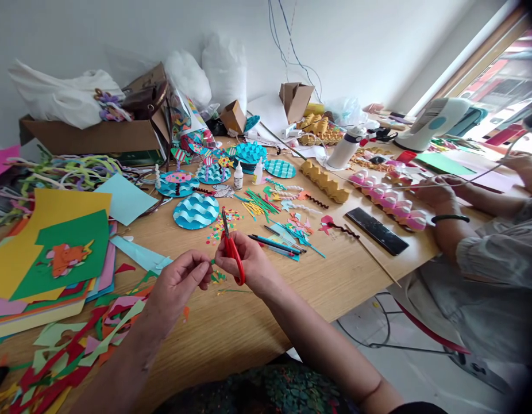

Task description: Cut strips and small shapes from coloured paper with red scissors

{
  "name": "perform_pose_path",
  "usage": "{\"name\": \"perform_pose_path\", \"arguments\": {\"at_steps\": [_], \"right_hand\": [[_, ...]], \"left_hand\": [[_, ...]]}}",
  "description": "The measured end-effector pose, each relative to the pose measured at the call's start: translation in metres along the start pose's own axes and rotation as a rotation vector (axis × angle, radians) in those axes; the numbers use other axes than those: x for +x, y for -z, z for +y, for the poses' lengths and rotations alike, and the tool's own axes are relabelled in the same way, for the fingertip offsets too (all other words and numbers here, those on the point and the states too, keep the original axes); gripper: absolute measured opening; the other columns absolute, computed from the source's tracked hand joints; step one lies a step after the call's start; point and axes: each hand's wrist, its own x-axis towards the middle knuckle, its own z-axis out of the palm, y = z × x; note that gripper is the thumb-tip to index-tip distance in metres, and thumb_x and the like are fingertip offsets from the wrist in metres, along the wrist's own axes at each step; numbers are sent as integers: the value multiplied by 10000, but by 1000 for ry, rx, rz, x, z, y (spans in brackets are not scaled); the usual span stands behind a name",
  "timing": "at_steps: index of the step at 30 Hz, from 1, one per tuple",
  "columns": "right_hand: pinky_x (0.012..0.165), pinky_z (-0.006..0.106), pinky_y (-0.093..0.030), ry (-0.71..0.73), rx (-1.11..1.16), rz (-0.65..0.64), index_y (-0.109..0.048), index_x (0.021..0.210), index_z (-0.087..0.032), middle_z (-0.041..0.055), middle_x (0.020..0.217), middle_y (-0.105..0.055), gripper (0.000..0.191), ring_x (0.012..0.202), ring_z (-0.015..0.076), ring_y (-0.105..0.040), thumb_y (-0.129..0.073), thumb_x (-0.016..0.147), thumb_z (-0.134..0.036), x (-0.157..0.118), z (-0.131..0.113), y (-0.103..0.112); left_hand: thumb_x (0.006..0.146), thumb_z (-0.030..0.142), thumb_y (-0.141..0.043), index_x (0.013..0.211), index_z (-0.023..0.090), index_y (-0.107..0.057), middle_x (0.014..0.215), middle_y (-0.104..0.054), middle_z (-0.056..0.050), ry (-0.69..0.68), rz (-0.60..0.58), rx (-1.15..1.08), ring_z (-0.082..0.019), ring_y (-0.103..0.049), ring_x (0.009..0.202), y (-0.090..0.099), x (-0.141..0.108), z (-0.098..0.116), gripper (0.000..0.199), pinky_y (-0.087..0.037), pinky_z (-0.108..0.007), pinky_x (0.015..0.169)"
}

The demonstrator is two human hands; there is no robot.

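Red-handled scissors point(234, 256) are in my right hand point(249, 261), their blades pointing up and away from me. My left hand point(186, 282) is closed in a pinch close beside it. A tiny green scrap point(213, 261) shows between the fingertips of both hands; it seems to be paper, and most of it is hidden. Small green and yellow cuttings point(218, 277) lie on the table just under my hands. Beyond them are scattered paper dots point(223, 227) and a round blue wavy paper piece point(196, 210).
Colored paper sheets point(63, 218) and tangled paper offcuts point(89, 339) lie at left. Two small glue bottles point(238, 176) stand behind the dots. Pens point(277, 244), a phone point(377, 231) and a pink egg-carton strip point(389, 198) lie right. A co-worker's hands point(438, 192) are at far right.
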Motion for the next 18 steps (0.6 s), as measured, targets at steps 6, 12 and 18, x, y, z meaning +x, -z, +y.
{"name": "perform_pose_path", "arguments": {"at_steps": [6, 12, 18], "right_hand": [[553, 214, -363, 155, -398, 12, -450, 706, -181, -57, 611, -450, 185, 572, 84, -430, -622, 648, -218, 4, 7, 4], [545, 211, -355, 168, -419, 30, -451, 724, -184, -62, 593, -437, 135, 554, 85, -428, -571, 663, -196, 5, 11, 3], [542, 216, -338, 213, -597, 219, -461, 743, -188, -38, 626, -493, 103, 552, 94, -432, -531, 680, -229, 17, 11, 26]], "left_hand": [[721, 273, -581, 726, 203, -603, 612, -530, 32, -103, -17, 237, -120, -473, 567, 4, 7, -3, 74, -374, -220, 521], [691, 273, -595, 673, 184, -588, 561, -511, 37, -31, 14, 110, -108, -447, 533, 2, 7, -4, 90, -362, -213, 503], [657, 296, -618, 691, 179, -582, 534, -514, 40, 9, 88, 101, -106, -448, 501, 13, 17, -8, 127, -363, -214, 490]]}}
